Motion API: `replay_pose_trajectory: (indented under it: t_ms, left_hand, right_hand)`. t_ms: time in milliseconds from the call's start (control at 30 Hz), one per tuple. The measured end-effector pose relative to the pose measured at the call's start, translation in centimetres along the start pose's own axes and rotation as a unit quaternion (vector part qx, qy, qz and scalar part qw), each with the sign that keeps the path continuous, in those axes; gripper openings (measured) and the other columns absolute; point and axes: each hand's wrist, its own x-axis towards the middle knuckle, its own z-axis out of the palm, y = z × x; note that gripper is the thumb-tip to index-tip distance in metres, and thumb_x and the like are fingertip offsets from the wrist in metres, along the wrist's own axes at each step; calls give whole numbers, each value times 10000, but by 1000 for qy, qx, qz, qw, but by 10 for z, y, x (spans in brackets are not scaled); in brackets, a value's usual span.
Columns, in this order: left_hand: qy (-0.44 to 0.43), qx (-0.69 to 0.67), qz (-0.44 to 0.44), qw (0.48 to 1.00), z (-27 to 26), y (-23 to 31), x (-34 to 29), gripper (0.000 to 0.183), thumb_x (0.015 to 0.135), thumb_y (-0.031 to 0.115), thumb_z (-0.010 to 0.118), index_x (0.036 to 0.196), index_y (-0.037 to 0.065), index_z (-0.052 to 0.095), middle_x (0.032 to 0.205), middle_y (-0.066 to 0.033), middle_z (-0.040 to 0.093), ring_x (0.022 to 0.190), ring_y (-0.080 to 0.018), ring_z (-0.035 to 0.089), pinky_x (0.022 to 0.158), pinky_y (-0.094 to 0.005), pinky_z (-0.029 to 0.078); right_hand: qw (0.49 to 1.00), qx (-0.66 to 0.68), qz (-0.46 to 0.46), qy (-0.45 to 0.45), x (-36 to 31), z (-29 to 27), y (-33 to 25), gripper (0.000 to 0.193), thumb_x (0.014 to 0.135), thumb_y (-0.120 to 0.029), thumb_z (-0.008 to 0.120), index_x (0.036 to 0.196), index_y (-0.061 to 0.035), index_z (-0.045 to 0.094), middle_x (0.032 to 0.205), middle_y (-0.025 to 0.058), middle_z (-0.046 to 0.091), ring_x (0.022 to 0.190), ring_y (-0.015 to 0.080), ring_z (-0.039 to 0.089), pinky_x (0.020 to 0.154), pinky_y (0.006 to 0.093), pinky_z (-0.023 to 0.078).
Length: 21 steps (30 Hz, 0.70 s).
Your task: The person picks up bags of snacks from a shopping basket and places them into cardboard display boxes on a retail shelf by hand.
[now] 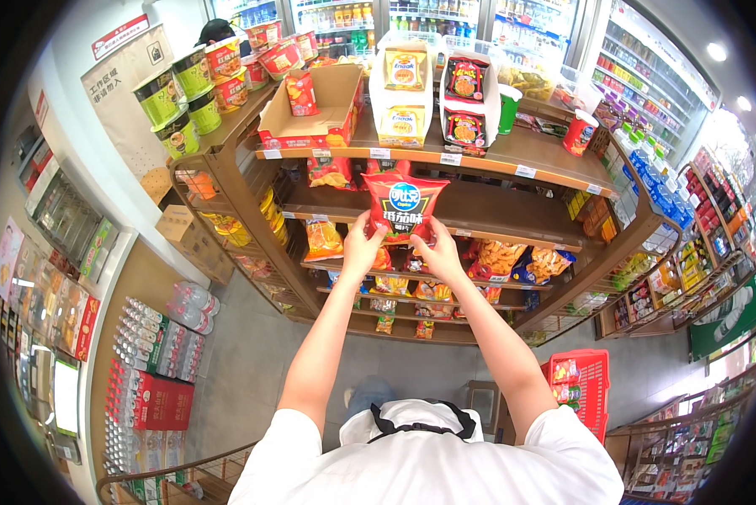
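Observation:
A red bag of chips (pixel 405 206) with a blue round badge is held up in front of the shelves, gripped by its lower sides. My left hand (pixel 363 246) is closed on its lower left side, and my right hand (pixel 439 252) on its lower right. Behind it, more red bags (pixel 331 172) stand on the tier under the top shelf. An orange snack bag (pixel 323 239) sits one tier lower, left of my left hand. Puffed snack bags (pixel 497 258) fill that lower tier right of my right hand.
On the brown rack's top stand an open red carton (pixel 312 105), white display boxes (pixel 402 101) and stacked cup noodles (pixel 161 95). A red shopping basket (pixel 592 391) with packets inside is at my right. Bottle packs (pixel 146 353) stand along the left counter.

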Motion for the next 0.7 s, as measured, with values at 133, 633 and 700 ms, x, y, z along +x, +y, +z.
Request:
replay_pose_trajectory:
  t_ms: [133,633,700]
  left_hand:
    - [-7,28,3,1000,3,-23,27,485,931,122,681,1360,-18,501,1223,-111,637,1091,-170,616,944,-311,488]
    - [34,26,128,991,-13,-70,103,408,946,239,655,1272,7,576,1092,-194,637,1052,-320,626,876,-387,494]
    - [19,43,107,993,-8,-72,105,397,948,243,652,1269,21,582,1089,-188,641,1032,-323,632,875,-392,492]
  right_hand:
    - [998,-7,-49,39,24,12,16,568,899,-209,718,1354,36,481,1242,169,595,1070,235,623,938,336,498]
    - [994,-4,-76,84,88,62,27,512,870,-101,702,1320,28,495,1268,232,561,1156,404,562,973,416,462]
    - [992,-8,-77,98,92,65,43,514,871,-111,706,1320,28,497,1278,231,558,1160,405,561,976,416,463]
